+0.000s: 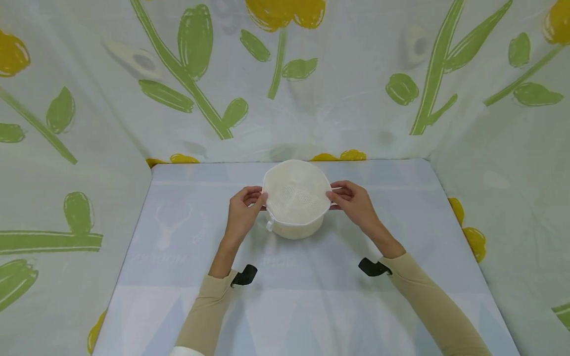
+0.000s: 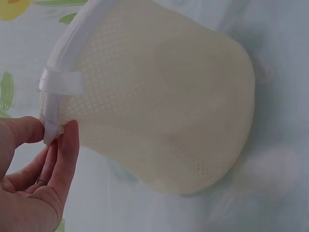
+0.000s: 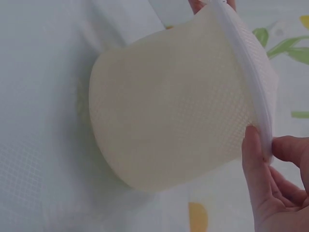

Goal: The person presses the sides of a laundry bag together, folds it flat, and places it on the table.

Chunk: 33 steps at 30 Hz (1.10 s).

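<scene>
A cream mesh laundry bag (image 1: 296, 193), rounded and with a white zipped rim, is held up over the far part of the table. My left hand (image 1: 245, 207) pinches the rim at its left side between thumb and fingers. On the opposite side, my right hand (image 1: 354, 202) pinches the rim the same way. The left wrist view shows a small white tab (image 2: 63, 82) on the rim just above the left fingertips. In the right wrist view the bag's side (image 3: 164, 111) bulges out full and round below the white zipper edging (image 3: 246, 63).
A pale blue and white patterned cloth (image 1: 311, 306) covers the table. Fabric walls with green leaves and yellow flowers (image 1: 285, 12) enclose it at the back and both sides. Each wrist wears a small black camera mount (image 1: 244, 275) by the beige sleeve.
</scene>
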Each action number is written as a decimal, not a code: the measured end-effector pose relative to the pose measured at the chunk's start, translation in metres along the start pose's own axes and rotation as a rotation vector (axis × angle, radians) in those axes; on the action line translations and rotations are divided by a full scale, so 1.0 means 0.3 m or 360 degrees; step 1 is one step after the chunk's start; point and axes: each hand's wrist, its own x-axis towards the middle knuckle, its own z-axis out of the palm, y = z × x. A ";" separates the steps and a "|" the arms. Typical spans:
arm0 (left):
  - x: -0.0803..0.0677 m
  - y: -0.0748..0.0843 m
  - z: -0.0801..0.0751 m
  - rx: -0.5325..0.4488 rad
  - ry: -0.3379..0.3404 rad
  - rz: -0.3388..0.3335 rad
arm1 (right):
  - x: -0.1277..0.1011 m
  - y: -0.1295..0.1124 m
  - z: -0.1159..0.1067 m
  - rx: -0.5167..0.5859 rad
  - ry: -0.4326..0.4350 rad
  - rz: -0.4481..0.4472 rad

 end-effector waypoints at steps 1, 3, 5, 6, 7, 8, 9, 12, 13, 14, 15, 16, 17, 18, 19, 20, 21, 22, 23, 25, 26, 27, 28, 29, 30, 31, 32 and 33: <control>-0.004 0.001 0.001 0.0005 0.0002 -0.0005 | -0.004 -0.003 -0.001 0.0004 0.0002 0.0008; -0.012 0.002 0.004 0.0014 0.0007 -0.0013 | -0.010 -0.003 -0.005 0.0003 0.0000 0.0016; -0.020 0.003 0.008 0.0023 0.0008 -0.0025 | -0.017 -0.002 -0.010 0.0001 -0.0005 0.0021; -0.025 0.004 0.010 0.0023 0.0009 -0.0029 | -0.021 -0.002 -0.013 -0.0005 -0.0006 0.0023; -0.029 0.005 0.013 0.0021 0.0009 -0.0032 | -0.024 -0.001 -0.016 -0.0007 -0.0007 0.0026; -0.034 0.006 0.015 0.0017 0.0006 -0.0039 | -0.028 0.000 -0.019 -0.0008 -0.0007 0.0030; -0.039 0.008 0.018 0.0011 0.0005 -0.0042 | -0.032 0.001 -0.022 -0.0009 -0.0007 0.0037; -0.053 0.010 0.026 -0.0013 -0.0001 -0.0053 | -0.047 0.001 -0.031 -0.0023 -0.0002 0.0063; -0.058 0.011 0.029 -0.0023 -0.0002 -0.0056 | -0.052 0.002 -0.034 -0.0022 -0.0003 0.0072; -0.063 0.012 0.031 -0.0031 -0.0003 -0.0060 | -0.058 0.001 -0.036 -0.0020 -0.0003 0.0084; -0.067 0.012 0.034 -0.0042 -0.0006 -0.0060 | -0.063 0.001 -0.038 -0.0022 -0.0003 0.0091; -0.071 0.009 0.037 -0.0046 -0.0008 -0.0065 | -0.069 0.002 -0.040 -0.0030 0.0002 0.0101; -0.076 0.009 0.039 -0.0050 -0.0010 -0.0069 | -0.074 0.002 -0.042 -0.0033 0.0004 0.0108; -0.081 0.009 0.042 -0.0056 -0.0014 -0.0069 | -0.080 0.003 -0.044 -0.0033 0.0006 0.0113; -0.086 0.009 0.043 -0.0056 -0.0017 -0.0067 | -0.084 0.005 -0.047 -0.0037 0.0004 0.0117; -0.091 0.008 0.045 -0.0053 -0.0021 -0.0070 | -0.090 0.005 -0.050 -0.0043 0.0006 0.0123; -0.096 0.006 0.047 -0.0053 -0.0026 -0.0073 | -0.095 0.007 -0.053 -0.0051 0.0005 0.0123; -0.101 0.005 0.048 -0.0051 -0.0030 -0.0070 | -0.099 0.008 -0.055 -0.0052 0.0010 0.0128; -0.107 0.006 0.050 -0.0057 -0.0037 -0.0068 | -0.104 0.009 -0.058 -0.0047 0.0007 0.0128; -0.116 0.002 0.052 -0.0082 -0.0054 -0.0073 | -0.112 0.012 -0.064 -0.0038 0.0002 0.0125; -0.120 0.001 0.053 -0.0101 -0.0064 -0.0077 | -0.116 0.014 -0.066 -0.0034 0.0005 0.0124; -0.124 0.001 0.055 -0.0122 -0.0076 -0.0082 | -0.120 0.016 -0.069 -0.0032 0.0006 0.0119; -0.128 0.000 0.056 -0.0144 -0.0089 -0.0087 | -0.124 0.017 -0.071 -0.0028 0.0009 0.0119; -0.132 0.001 0.056 -0.0165 -0.0104 -0.0095 | -0.127 0.020 -0.074 -0.0028 0.0005 0.0111; -0.136 0.000 0.057 -0.0181 -0.0117 -0.0102 | -0.130 0.023 -0.076 -0.0026 0.0004 0.0105; -0.139 0.001 0.058 -0.0193 -0.0130 -0.0106 | -0.133 0.026 -0.078 -0.0029 0.0004 0.0098; -0.142 0.001 0.058 -0.0199 -0.0139 -0.0108 | -0.136 0.029 -0.080 -0.0032 0.0005 0.0094; -0.145 0.001 0.058 -0.0207 -0.0149 -0.0106 | -0.137 0.031 -0.082 -0.0030 0.0003 0.0088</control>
